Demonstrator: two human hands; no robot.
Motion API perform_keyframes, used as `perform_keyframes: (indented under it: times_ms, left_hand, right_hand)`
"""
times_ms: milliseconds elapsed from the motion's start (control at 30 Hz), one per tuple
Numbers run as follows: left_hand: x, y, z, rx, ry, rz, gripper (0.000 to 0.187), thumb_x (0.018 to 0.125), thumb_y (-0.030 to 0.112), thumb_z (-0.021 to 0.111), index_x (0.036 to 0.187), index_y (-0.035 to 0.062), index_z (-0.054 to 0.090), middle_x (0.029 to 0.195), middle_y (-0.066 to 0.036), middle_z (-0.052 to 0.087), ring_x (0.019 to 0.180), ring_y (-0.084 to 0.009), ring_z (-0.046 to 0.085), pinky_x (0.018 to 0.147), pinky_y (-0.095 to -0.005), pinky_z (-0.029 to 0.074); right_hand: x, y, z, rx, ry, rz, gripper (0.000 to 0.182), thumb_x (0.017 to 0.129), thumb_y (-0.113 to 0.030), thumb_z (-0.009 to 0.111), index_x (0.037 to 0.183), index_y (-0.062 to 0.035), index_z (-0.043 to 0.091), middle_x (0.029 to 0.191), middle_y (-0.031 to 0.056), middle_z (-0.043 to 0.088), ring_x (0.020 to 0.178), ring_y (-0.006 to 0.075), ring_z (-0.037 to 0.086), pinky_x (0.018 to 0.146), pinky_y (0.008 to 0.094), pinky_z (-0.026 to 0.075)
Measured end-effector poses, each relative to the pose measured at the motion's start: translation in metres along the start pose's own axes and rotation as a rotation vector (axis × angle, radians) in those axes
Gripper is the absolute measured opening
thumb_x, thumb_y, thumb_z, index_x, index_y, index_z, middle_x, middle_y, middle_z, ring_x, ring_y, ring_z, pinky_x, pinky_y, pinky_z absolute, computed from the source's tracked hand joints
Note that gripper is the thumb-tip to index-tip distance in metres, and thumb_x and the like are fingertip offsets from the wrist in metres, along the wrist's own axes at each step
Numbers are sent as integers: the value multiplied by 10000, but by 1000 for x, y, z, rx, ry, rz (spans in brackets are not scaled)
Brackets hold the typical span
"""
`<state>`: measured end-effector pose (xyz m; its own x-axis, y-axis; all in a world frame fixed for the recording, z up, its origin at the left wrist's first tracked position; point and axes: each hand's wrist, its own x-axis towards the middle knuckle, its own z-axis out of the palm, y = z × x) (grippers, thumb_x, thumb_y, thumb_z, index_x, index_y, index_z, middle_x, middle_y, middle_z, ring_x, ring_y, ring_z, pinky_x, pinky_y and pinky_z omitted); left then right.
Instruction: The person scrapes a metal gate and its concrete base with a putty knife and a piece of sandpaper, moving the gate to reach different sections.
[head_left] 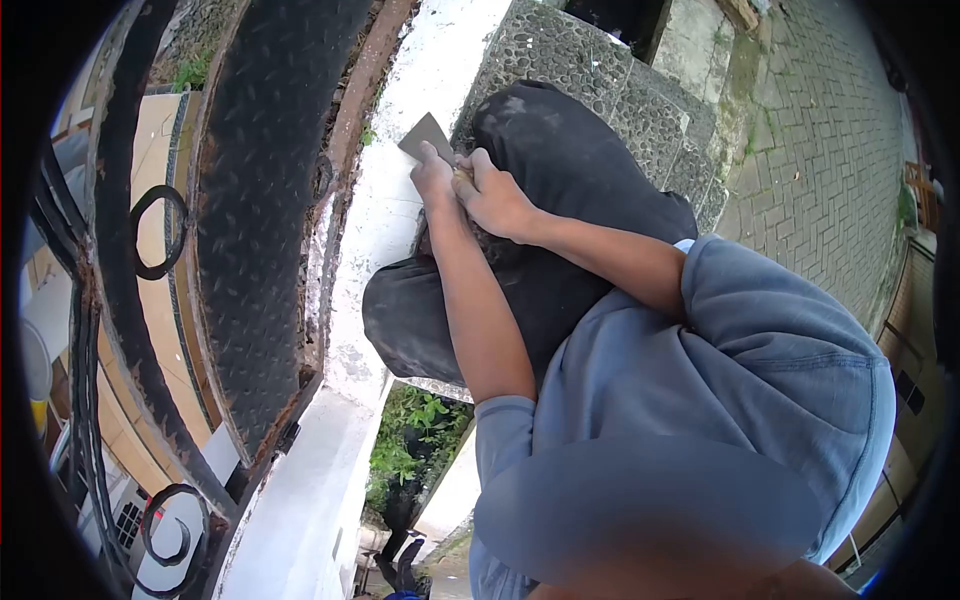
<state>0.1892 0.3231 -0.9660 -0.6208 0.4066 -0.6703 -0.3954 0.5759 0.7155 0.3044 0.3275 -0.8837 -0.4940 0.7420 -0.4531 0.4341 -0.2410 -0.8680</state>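
A putty knife with a flat grey metal blade (427, 137) lies over the white-painted ledge (383, 205). My right hand (497, 203) is closed around its handle, most of which the fingers hide. My left hand (433, 177) grips the tool where the blade begins, with a finger laid along the metal. Both hands look dusty and are close together, in front of my knees in dark trousers (570, 150). The blade's wide edge points away from me, toward the ledge's upper left.
Left of the ledge stands a metal gate with a black patterned panel (265, 210), rusty edges and curled bars (160, 232). Pebbled paving (560, 55) lies beyond my knees, and a brick-paved road (820, 130) runs along the right. Green plants (405, 435) grow below the ledge.
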Motion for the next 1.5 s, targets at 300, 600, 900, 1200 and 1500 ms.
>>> perform_keyframes:
  times_ms: [300,600,900,1200,1500]
  left_hand:
    - [15,4,6,33,93,-7,484,1013,366,460,955,-93,605,880,-209,661,724,-291,678,602,-433,548]
    - [-1,34,14,-30,100,-89,492,998,385,503,960,-91,625,897,-172,670,707,-254,672,614,-403,542]
    - [20,11,8,106,38,19,577,985,392,511,1111,-166,589,1077,-242,661,945,-311,662,804,-409,519]
    - [36,16,7,46,82,67,592,987,396,490,1094,-179,588,962,-241,680,861,-335,677,725,-420,544]
    - [-7,75,6,-124,-11,42,510,1031,358,401,1083,-123,561,943,-211,642,788,-294,674,638,-423,551]
  right_hand:
    - [-4,1,-7,73,-48,149,329,1006,-226,482,1167,55,425,1106,260,619,938,274,645,820,377,497]
    - [14,-3,-5,32,-4,36,403,984,-216,459,1220,106,401,1154,367,580,1046,446,624,884,484,485]
    - [23,-4,-1,74,-43,108,352,1020,-265,452,1168,53,417,1041,251,624,920,303,650,796,401,498]
    - [24,-33,-15,185,-147,206,432,984,-249,475,1234,94,392,1051,308,619,973,356,647,775,409,522]
    - [35,-55,-53,97,-304,71,369,1005,-237,467,1220,57,408,951,242,659,875,344,664,772,396,499]
